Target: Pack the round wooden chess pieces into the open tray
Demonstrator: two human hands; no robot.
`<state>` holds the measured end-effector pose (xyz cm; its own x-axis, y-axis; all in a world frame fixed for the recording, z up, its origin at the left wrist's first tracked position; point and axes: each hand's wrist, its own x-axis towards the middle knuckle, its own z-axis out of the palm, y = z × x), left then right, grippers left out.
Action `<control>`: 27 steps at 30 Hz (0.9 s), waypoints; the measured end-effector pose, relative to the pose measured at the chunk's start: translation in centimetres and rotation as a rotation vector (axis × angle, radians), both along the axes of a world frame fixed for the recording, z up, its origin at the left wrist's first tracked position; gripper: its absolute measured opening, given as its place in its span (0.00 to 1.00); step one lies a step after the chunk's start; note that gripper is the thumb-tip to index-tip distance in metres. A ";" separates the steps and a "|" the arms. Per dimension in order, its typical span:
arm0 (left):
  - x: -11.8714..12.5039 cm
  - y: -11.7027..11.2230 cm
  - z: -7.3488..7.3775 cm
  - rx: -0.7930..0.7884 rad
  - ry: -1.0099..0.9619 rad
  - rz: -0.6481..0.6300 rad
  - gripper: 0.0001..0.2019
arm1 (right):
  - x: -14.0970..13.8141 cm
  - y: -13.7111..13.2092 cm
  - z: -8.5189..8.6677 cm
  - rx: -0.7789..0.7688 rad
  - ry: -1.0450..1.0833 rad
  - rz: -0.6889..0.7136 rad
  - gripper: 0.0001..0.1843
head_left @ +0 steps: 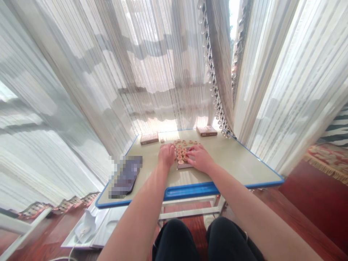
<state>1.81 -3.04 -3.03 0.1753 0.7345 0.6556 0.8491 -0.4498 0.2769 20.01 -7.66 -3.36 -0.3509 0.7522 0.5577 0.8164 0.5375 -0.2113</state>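
Observation:
A small wooden box (183,165) lies in the middle of a beige table with a blue rim (190,190). Round wooden game discs (181,153) fill the box, and more discs lie on the table just behind it. My left hand (166,156) rests at the box's left side with its fingers curled down beside the discs. My right hand (199,156) lies at the box's right side, fingertips pinched on a disc in the box.
Two flat wooden boxes stand at the table's far edge, one at the left (149,138) and one at the right (207,130). A dark blurred flat object (126,176) lies at the table's left. Sheer curtains hang close behind. My knees are under the front edge.

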 end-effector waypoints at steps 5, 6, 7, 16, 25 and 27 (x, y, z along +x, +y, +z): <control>0.0 -0.2 0.2 -0.028 -0.041 0.000 0.15 | 0.1 0.2 -0.4 -0.035 0.041 -0.008 0.16; 0.0 -0.3 0.2 -0.036 -0.053 -0.002 0.15 | 0.1 0.2 -0.5 -0.043 0.059 -0.012 0.16; 0.0 -0.3 0.2 -0.044 -0.065 -0.003 0.15 | 0.1 0.2 -0.6 -0.051 0.072 -0.012 0.15; 0.2 -0.4 0.4 -0.082 -0.024 -0.063 0.18 | 0.1 0.2 -0.4 -0.079 0.112 0.001 0.11; 0.9 -1.3 0.9 -0.117 0.096 -0.223 0.18 | 0.3 0.3 -0.4 -0.072 0.102 -0.034 0.08; 1.0 -1.3 0.9 -0.114 0.108 -0.218 0.17 | 0.3 0.4 -0.4 -0.071 0.115 -0.041 0.10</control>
